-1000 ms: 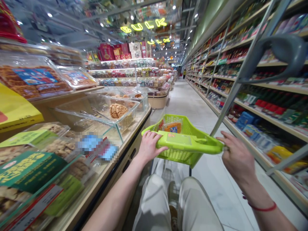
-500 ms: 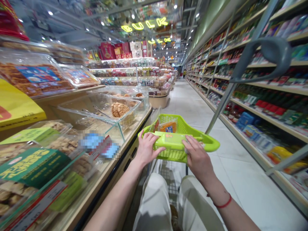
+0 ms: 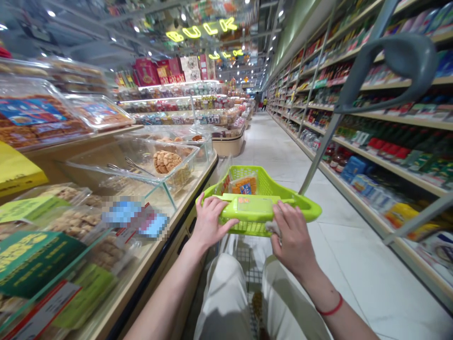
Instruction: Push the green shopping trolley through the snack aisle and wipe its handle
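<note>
- Left hand (image 3: 209, 222): fingers were curled over the near rim (image 3: 255, 219) of a lime-green plastic shopping basket (image 3: 272, 182), with the thumb lying along its top. The hand was closed on the rim, and the grip appeared firm.
- Right hand (image 3: 293, 236): fingers were bent over the same rim, well apart from the left hand, and the hand was closed on it. A small pale scrap (image 3: 272, 228) showed at the thumb side; whether it was held could not be determined.
- Basket position: it stood on a wire cart frame (image 3: 247, 269) directly ahead of the person's pale trousers (image 3: 222, 302). Its placement and the spaced two-handed hold appeared suited to steering along the aisle.
- Basket contents: one orange-and-blue packet (image 3: 245, 186) lay inside, in clear wrapping.
- Cart handle: a grey looped handle (image 3: 399, 56) stood up on a metal pole (image 3: 329, 137) to the right, with neither hand on it.
- Left of the basket: a bulk-food counter (image 3: 198, 189) held clear acrylic bins, with round cookies (image 3: 166, 162) and metal tongs (image 3: 132, 167) in one bin. The lids appeared intended to cover the food while leaving it visible.
- Right of the basket: long shelves (image 3: 389, 160) carried packaged groceries, facing the aisle for selection.
</note>
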`<state>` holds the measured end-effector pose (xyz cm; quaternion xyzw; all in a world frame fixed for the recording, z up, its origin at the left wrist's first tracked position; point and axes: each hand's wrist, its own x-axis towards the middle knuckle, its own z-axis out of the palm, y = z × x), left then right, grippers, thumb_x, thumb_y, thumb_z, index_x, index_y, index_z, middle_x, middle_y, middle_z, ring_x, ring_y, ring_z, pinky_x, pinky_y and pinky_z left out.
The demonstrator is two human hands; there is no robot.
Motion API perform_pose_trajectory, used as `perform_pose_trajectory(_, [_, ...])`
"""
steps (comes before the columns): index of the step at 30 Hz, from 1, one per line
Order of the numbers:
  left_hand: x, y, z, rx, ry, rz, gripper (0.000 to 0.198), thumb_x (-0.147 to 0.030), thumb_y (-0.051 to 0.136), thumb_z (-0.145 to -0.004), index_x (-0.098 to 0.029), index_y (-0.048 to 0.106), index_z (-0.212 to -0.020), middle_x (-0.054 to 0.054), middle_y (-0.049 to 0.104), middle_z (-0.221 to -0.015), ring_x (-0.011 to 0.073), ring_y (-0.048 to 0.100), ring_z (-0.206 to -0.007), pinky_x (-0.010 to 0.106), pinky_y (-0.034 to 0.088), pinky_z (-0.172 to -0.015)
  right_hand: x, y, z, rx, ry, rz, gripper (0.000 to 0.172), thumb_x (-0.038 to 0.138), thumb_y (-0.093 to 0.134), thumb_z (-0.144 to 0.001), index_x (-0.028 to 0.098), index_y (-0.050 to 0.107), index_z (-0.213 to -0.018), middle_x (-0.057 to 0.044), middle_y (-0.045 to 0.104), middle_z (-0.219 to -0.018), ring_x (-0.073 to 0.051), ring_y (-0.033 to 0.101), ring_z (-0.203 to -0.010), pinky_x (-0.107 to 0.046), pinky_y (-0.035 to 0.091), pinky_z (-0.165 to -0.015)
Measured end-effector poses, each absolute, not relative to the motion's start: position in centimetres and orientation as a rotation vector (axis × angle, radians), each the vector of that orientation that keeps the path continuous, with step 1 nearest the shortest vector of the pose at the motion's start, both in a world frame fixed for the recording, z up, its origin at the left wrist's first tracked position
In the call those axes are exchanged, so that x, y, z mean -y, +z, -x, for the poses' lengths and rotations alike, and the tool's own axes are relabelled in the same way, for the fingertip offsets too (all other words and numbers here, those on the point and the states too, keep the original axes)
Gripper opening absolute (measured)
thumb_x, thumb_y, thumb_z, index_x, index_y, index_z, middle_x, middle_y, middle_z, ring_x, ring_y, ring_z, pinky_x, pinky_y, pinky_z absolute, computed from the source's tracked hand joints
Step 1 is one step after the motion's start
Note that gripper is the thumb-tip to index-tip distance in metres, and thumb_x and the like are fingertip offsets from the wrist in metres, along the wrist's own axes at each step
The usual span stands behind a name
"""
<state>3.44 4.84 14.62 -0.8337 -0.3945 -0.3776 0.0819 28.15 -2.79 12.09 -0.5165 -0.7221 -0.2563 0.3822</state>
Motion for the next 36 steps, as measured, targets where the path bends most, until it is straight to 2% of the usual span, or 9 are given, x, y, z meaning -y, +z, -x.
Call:
perform_pose_trajectory(5, [-4.5,14.9,-3.2,1.156,-1.153,2.496,0.037,-0.052,0.065,-0.086,-0.023,0.063,-0.108,0.005,0.07,-0.101,0.0268,0.058,-0.109,0.058,0.017,-0.119,2.1,12.8,-28.4,1.907,-0.674,1.194,0.065,0.008,0.047,-0.086,0.022,0.039,-0.149,-0.012,0.06,-0.138,-0.03,0.055,-0.127,-0.049,0.049,-0.105])
perform_pose_trajectory(13, [-2.6,15.2,-4.2,1.167,-1.156,2.57,0.029,-0.047,0.064,-0.087,-0.025,0.065,-0.105,0.003,0.072,-0.1,0.0257,0.061,-0.108,0.056,0.024,-0.118,3.7,12.2,-34.1,1.73,-0.811,1.252,0.059,0.006,0.049,-0.084,0.024,0.051,-0.14,-0.011,0.064,-0.132,-0.027,0.062,-0.119,-0.045,0.052,-0.101])
perform_pose_trajectory(18, [-8.1,20.4,-2.1,1.5,-1.595,2.184,0.031,-0.042,0.045,-0.096,-0.022,0.068,-0.104,0.005,0.074,-0.103,0.0206,0.068,-0.099,0.038,0.049,-0.1,3.3,12.8,-33.7,1.766,-0.745,1.186,0.048,0.002,0.051,-0.075,0.019,0.065,-0.119,-0.01,0.071,-0.118,-0.027,0.066,-0.101,-0.046,0.055,-0.089])
perform_pose_trajectory(22, [-16.8,24.6,-2.9,2.015,-0.814,2.212,0.039,-0.037,0.038,-0.098,-0.017,0.066,-0.116,0.01,0.071,-0.118,0.0214,0.066,-0.11,0.031,0.048,-0.097,3.0,12.9,-34.0,1.78,-0.675,1.126,0.047,0.0,0.05,-0.075,0.018,0.066,-0.115,-0.011,0.071,-0.114,-0.027,0.065,-0.1,-0.045,0.055,-0.086])
perform_pose_trajectory(25, [-21.9,24.0,-5.9,2.082,-0.453,2.386,0.037,-0.052,0.068,-0.08,-0.017,0.073,-0.09,0.012,0.076,-0.097,0.0282,0.07,-0.099,0.031,0.053,-0.086,3.0,12.8,-34.4,1.774,-0.631,1.102,0.05,0.0,0.049,-0.075,0.019,0.066,-0.117,-0.01,0.071,-0.113,-0.026,0.065,-0.1,-0.044,0.054,-0.085])
perform_pose_trajectory(27, [-23.9,22.4,-7.8,2.084,-0.248,2.469,0.037,-0.05,0.083,-0.067,-0.018,0.072,-0.082,0.011,0.075,-0.093,0.0275,0.07,-0.098,0.03,0.053,-0.086,3.0,12.8,-34.4,1.774,-0.613,1.097,0.051,-0.001,0.049,-0.074,0.02,0.065,-0.118,-0.009,0.071,-0.113,-0.026,0.064,-0.101,-0.044,0.054,-0.085])
perform_pose_trajectory(29, [-25.1,21.2,-9.0,2.071,-0.124,2.512,0.034,-0.045,0.082,-0.072,-0.018,0.07,-0.089,0.009,0.073,-0.101,0.0239,0.068,-0.101,0.032,0.053,-0.09,3.0,12.8,-34.3,1.777,-0.605,1.096,0.052,-0.001,0.049,-0.074,0.019,0.065,-0.119,-0.009,0.071,-0.113,-0.026,0.064,-0.101,-0.044,0.054,-0.085])
perform_pose_trajectory(32, [-26.4,21.2,-9.3,2.099,-0.025,2.534,0.03,-0.041,0.063,-0.092,-0.016,0.065,-0.108,0.007,0.068,-0.109,0.0182,0.067,-0.097,0.038,0.056,-0.087,3.0,12.7,-34.3,1.775,-0.609,1.101,0.052,-0.001,0.049,-0.075,0.019,0.064,-0.12,-0.009,0.071,-0.113,-0.026,0.063,-0.1,-0.044,0.053,-0.085])
perform_pose_trajectory(36, [-26.4,22.1,-9.0,2.193,0.1,2.538,0.034,-0.042,0.058,-0.096,-0.013,0.062,-0.113,0.006,0.067,-0.104,0.0154,0.067,-0.086,0.034,0.058,-0.076,2.9,12.5,-34.3,1.762,-0.6,1.11,0.053,-0.001,0.049,-0.075,0.02,0.064,-0.12,-0.009,0.07,-0.114,-0.026,0.063,-0.1,-0.044,0.052,-0.086])
